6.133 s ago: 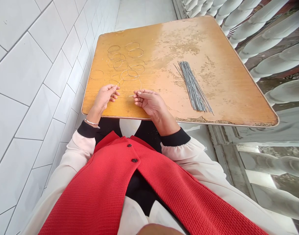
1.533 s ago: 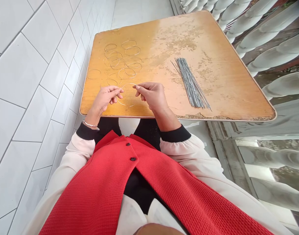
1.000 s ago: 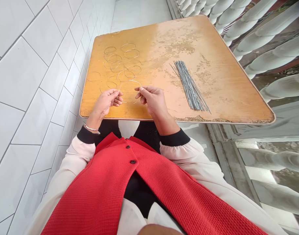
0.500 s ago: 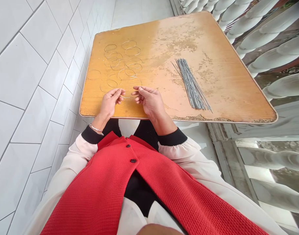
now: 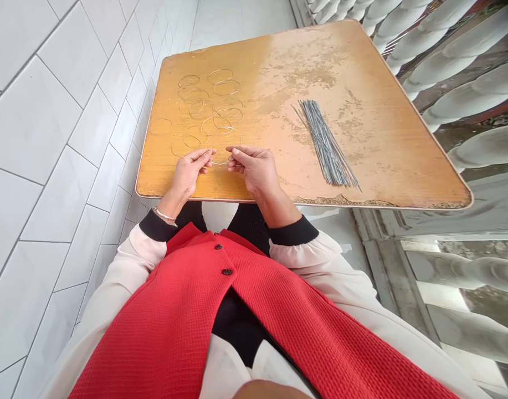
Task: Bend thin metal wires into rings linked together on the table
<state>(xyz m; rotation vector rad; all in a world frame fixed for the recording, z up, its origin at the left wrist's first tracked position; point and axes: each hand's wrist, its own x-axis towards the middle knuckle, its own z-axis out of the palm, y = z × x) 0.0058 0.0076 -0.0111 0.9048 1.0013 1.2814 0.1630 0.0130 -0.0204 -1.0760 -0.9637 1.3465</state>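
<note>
The left hand (image 5: 188,174) and right hand (image 5: 256,172) have just closed in, both pinching a thin wire ring (image 5: 239,145) near the surface's (image 5: 362,166) 6 o'clock edge. Loose rings (image 5: 208,105) sit toward 12 o'clock, straight wires (image 5: 327,145) around 3.

looks like a covered balcony or veranda on a house, not a workshop. there's a white tiled wall (image 5: 41,138) down the left, a chunky concrete baluster railing (image 5: 457,94) down the right with outdoors showing through, and a pale floor (image 5: 241,25) at the top, with a worn wooden tabletop (image 5: 320,61) set up between them.
</note>
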